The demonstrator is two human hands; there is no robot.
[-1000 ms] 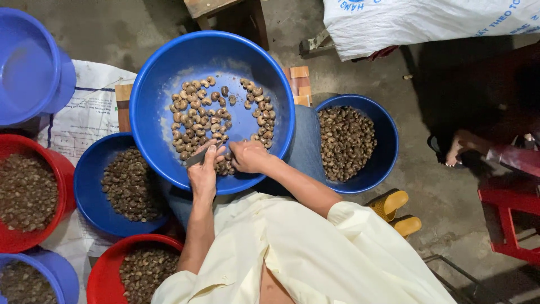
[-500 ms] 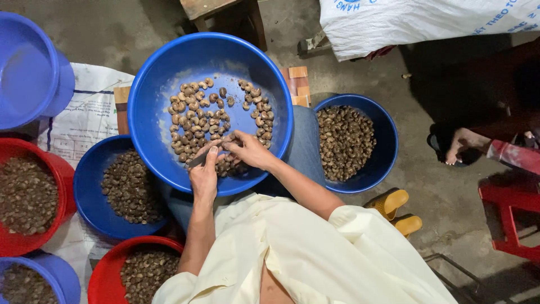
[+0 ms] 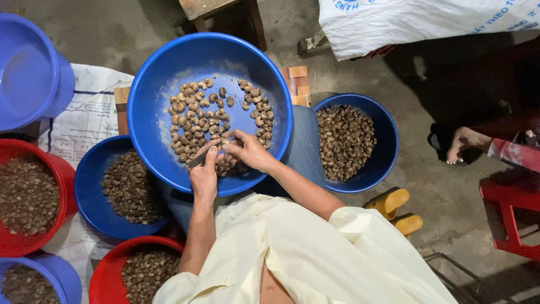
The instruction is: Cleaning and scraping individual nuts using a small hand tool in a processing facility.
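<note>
Cream sleeve: my loose pale shirt fills the near edge.
Left hand (image 3: 203, 179): closed on a thin dark blade-like tool (image 3: 198, 161).
Right hand (image 3: 247, 151): fingers pinched on one nut, I think; partly hidden.
Big round blue plastic basin (image 3: 152, 84): on my lap, brown shelled nuts (image 3: 197, 115) scattered thin, much bare bottom.
Progress: side tubs sit well filled; only this scatter looks left.
Smaller blue bowl (image 3: 388, 141): right, heaped.
Red tub (image 3: 59, 169): left, nearly full.

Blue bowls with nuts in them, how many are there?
4: the big blue bowl under both hands, one by the right elbow, one left of the lap, one at the bottom-left corner. Others may sit outside the view.
</note>
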